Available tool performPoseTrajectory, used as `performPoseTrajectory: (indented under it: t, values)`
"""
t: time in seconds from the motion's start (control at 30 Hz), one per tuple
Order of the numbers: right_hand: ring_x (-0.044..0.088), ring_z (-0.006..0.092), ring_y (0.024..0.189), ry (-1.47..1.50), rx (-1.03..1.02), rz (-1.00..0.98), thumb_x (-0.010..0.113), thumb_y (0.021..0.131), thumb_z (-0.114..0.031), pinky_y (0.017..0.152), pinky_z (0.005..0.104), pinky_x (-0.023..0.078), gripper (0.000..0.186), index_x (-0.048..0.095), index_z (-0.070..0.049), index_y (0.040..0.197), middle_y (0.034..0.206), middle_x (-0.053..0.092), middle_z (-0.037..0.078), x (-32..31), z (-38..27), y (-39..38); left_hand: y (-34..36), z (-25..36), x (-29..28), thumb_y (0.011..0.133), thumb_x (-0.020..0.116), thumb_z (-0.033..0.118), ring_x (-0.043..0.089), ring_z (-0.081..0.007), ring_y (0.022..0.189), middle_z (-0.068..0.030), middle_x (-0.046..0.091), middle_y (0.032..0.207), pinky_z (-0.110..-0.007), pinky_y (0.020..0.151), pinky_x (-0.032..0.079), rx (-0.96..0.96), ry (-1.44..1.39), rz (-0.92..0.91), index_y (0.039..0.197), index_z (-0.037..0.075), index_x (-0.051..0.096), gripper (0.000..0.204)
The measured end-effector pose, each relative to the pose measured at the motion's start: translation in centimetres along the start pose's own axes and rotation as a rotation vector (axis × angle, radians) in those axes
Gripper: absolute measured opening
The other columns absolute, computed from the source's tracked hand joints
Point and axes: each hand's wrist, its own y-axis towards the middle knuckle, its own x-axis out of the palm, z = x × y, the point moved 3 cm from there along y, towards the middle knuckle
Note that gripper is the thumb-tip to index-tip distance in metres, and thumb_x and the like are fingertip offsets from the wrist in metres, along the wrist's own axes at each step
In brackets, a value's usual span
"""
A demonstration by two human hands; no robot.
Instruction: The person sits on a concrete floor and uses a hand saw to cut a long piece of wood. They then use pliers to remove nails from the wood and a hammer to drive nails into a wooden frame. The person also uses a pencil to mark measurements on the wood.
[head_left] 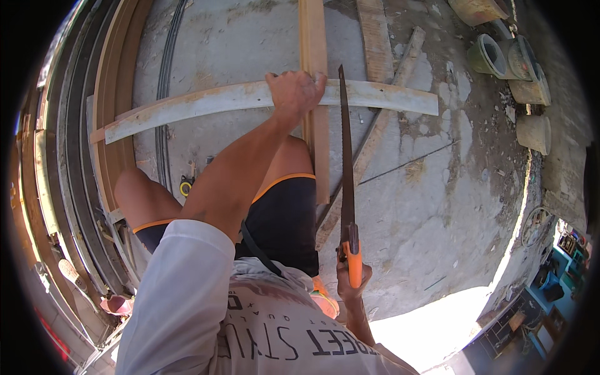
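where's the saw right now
In the head view the saw is right of centre, its orange handle in the right hand, its blade overlapping the white plank in the picture, just right of the left hand.

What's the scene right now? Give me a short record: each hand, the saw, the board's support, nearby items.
Left hand: on the white-faced board, seen from above; fingers partly hidden
Right hand: around the saw's orange handle
Saw: blade crosses the board in view, right of the left hand; contact unclear
Support: board lies across a wooden beam, left end over brown planks
Beside the legs: yellow-and-black item, perhaps a tape measure
Far right: buckets
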Motion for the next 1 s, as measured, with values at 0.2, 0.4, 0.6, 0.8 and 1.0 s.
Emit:
performPoseTrajectory:
  t: [0.2,0.4,0.6,0.8,1.0]
  values:
    - [0.059,0.0071,0.071,0.087,-0.135,-0.054,0.066,0.085,0.001,0.065,0.0300,0.052,0.012,0.071,0.007,0.094,0.076,0.065,0.002,2.5,-1.2,7.7,0.3,0.4,0.7,0.101,0.055,0.047,0.066,-0.0337,0.057,-0.0193,0.072,0.065,-0.050,0.085,0.039,0.060,0.037,0.073,0.067,0.005,0.078,0.059]
    - [0.059,0.0071,0.072,0.129,-0.042,-0.073,0.064,0.088,0.000,0.065,0.0290,0.051,0.015,0.071,0.008,0.100,0.078,0.065,0.002,1.8,-2.9,5.1,-0.3,-0.3,0.7,0.103,0.054,0.047,0.066,-0.0365,0.058,-0.0197,0.071,0.064,-0.050,0.087,0.039,0.039,0.023,0.046,0.065,0.004,0.076,0.062]
    - [0.053,0.0075,0.058,0.182,-0.045,0.055,0.062,0.088,-0.004,0.056,0.0262,0.044,0.022,0.074,0.007,0.102,0.071,0.064,0.001,0.1,-3.9,2.3,0.0,0.2,0.8,0.102,0.053,0.049,0.067,-0.0344,0.060,-0.0197,0.072,0.067,-0.050,0.086,0.038,0.043,0.030,0.024,0.069,0.004,0.078,0.061]
    - [0.056,0.0053,0.071,0.191,-0.017,-0.098,0.066,0.091,0.000,0.065,0.0258,0.047,0.007,0.069,0.005,0.094,0.077,0.064,0.000,3.1,-7.9,9.0,-0.1,-0.6,0.6,0.101,0.055,0.047,0.065,-0.0368,0.057,-0.0194,0.070,0.063,-0.050,0.084,0.039,0.060,0.019,0.122,0.065,0.004,0.076,0.060]
    - [0.056,0.0064,0.063,0.087,-0.145,0.079,0.060,0.089,-0.004,0.058,0.0256,0.046,0.028,0.075,0.007,0.110,0.077,0.065,0.000,-0.3,-1.9,-1.1,0.1,0.1,0.4,0.101,0.056,0.048,0.067,-0.0344,0.060,-0.0192,0.072,0.067,-0.049,0.085,0.039,0.003,0.027,0.021,0.068,0.005,0.078,0.058]
